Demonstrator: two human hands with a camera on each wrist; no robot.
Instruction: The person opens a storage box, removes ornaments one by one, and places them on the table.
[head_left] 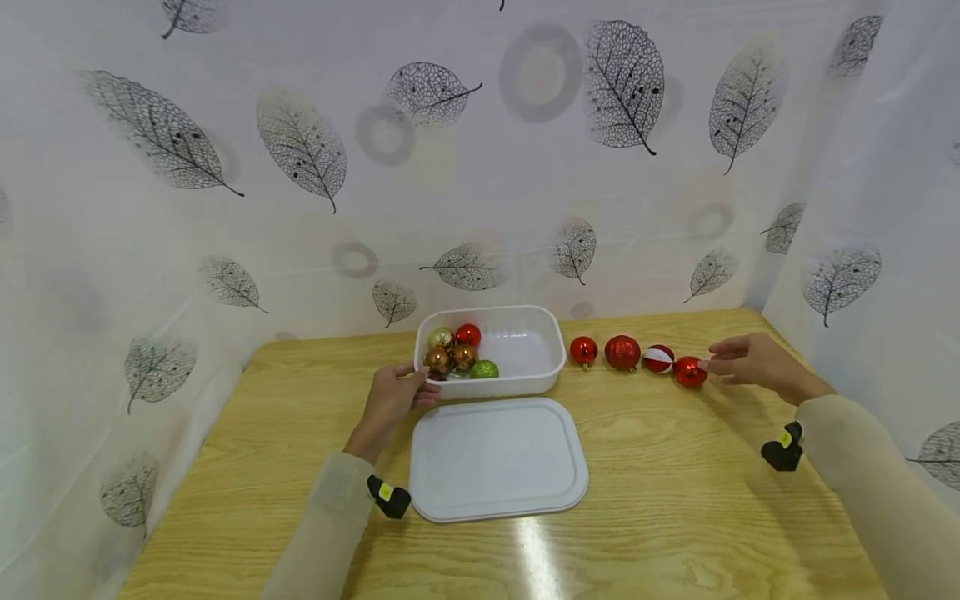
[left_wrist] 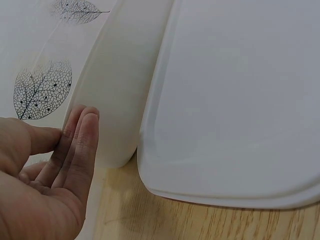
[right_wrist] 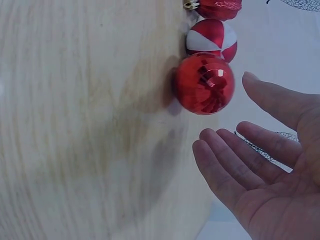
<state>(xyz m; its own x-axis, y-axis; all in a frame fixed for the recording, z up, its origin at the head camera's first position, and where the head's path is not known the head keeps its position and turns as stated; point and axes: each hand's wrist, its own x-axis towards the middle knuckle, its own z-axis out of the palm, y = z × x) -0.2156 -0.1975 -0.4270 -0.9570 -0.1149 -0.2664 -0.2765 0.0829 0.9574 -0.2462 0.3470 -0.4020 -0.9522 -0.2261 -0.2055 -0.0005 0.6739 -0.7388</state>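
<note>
My left hand pinches the rim of a white plastic container at its front left corner. In the left wrist view the thumb lies at the rim and the straight fingers lie along the outer wall. Inside the container's left part lie gold, copper-brown, red and green Christmas baubles. At the right, my right hand reaches beside a shiny red bauble, the last in a row. Its thumb and fingers are spread apart in the right wrist view, with nothing held between them.
Left of the shiny bauble come a red-and-white bauble, a glittery red bauble and another shiny red one. A white lid lies flat before the container on the wooden table. A leaf-patterned curtain hangs behind.
</note>
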